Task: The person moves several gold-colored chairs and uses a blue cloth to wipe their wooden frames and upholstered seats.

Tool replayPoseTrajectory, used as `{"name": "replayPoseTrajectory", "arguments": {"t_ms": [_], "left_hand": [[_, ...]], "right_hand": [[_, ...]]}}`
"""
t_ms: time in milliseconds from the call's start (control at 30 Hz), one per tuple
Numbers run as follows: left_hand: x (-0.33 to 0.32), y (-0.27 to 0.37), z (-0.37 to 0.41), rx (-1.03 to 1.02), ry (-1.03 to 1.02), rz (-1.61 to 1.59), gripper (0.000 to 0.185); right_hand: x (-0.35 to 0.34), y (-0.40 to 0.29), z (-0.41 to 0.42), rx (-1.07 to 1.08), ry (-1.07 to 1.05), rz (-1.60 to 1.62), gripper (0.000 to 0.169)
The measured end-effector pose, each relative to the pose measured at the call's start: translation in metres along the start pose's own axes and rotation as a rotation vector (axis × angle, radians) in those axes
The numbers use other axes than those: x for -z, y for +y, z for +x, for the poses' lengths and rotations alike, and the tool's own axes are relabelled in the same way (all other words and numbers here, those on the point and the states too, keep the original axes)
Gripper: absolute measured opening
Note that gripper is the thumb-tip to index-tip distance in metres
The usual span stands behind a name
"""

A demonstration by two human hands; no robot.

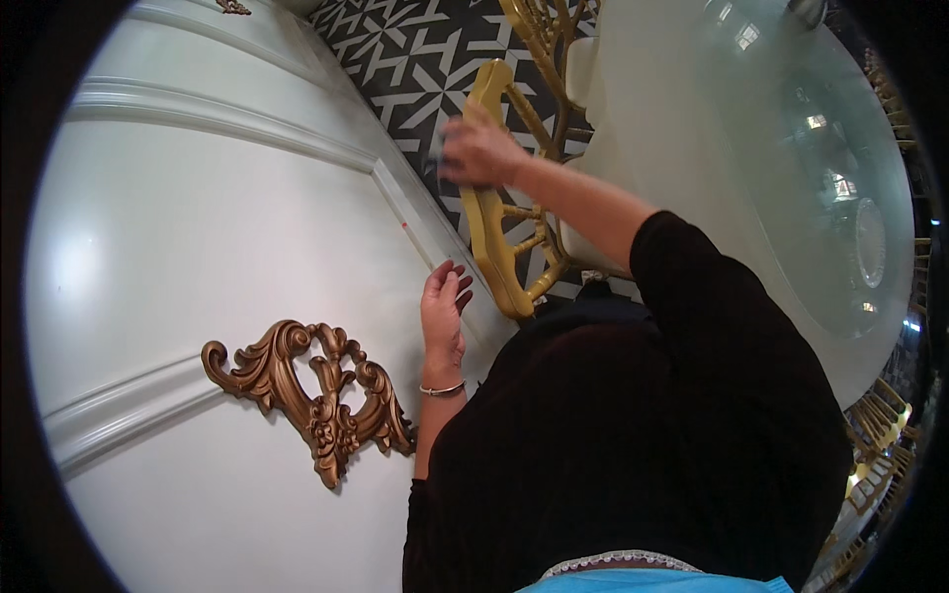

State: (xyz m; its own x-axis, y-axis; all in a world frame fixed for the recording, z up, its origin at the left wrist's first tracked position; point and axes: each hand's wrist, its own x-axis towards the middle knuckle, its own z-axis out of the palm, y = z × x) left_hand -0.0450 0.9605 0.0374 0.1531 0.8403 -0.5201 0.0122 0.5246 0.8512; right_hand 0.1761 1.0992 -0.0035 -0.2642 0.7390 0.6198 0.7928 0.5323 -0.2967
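Note:
My right hand (482, 152), blurred by motion, lies over the top rail of a gold wooden chair (498, 256). Its fingers bend over the rail's wall side. A dark patch shows at the fingertips, too blurred to tell whether it is a cloth or the floor behind. My left hand (445, 307) is raised beside the white panelled wall (222, 222), fingers loosely bent and apart, holding nothing. A thin bangle (442, 389) circles that wrist. Turned spindles (535, 243) join the chair's top rail to the lower part of its back.
A carved bronze-coloured ornament (326, 415) stands out from the wall at left. Right of me is a round white table (652, 141) with a glass turntable (786, 185). Another gold chair (545, 44) stands beyond on the black-and-white patterned floor (415, 67). More chairs (878, 422) line the far right.

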Motion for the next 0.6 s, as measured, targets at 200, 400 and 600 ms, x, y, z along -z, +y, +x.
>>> {"name": "replayPoseTrajectory", "arguments": {"t_ms": [200,400,600], "left_hand": [[-0.01,-0.013,-0.012,0.035,-0.139,0.004,0.038],[-0.016,-0.011,-0.001,-0.073,0.029,-0.094,0.034],[-0.031,0.01,0.034,-0.283,0.058,-0.11,0.038]], "right_hand": [[-0.003,0.016,0.018,-0.347,-0.22,-0.083,0.037],[0.005,-0.062,-0.054,-0.103,-0.005,0.42,0.029],[0.034,-0.113,-0.112,-0.193,-0.066,0.38,0.034]]}}
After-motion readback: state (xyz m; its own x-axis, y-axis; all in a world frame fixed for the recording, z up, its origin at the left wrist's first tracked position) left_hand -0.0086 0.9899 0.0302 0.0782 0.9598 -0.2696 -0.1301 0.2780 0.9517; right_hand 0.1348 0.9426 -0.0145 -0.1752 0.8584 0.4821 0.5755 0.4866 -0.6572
